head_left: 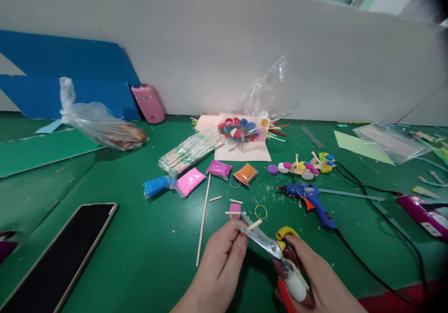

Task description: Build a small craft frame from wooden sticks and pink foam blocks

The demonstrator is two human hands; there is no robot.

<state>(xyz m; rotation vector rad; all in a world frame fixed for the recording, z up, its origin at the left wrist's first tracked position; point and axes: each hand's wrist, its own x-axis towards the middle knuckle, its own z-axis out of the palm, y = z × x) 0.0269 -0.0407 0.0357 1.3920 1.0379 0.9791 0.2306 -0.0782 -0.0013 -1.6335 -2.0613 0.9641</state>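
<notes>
My left hand (220, 268) pinches a short wooden stick (254, 225) at the bottom centre. My right hand (320, 280) grips scissors (268, 243) with red and yellow handles; their blades are closed around the stick just right of my left fingertips. A long thin wooden stick (203, 219) lies on the green table (147, 252) to the left of my hands. A small pink piece with stick bits (234, 209) and a yellow rubber band (261, 211) lie just beyond my hands.
A blue glue gun (310, 197) with a black cord lies to the right. Clay packets (191, 181), a bundle of sticks (189, 150), bottle caps (241, 128) and a cap-and-stick model (308, 166) sit beyond. A phone (61, 257) lies at the left.
</notes>
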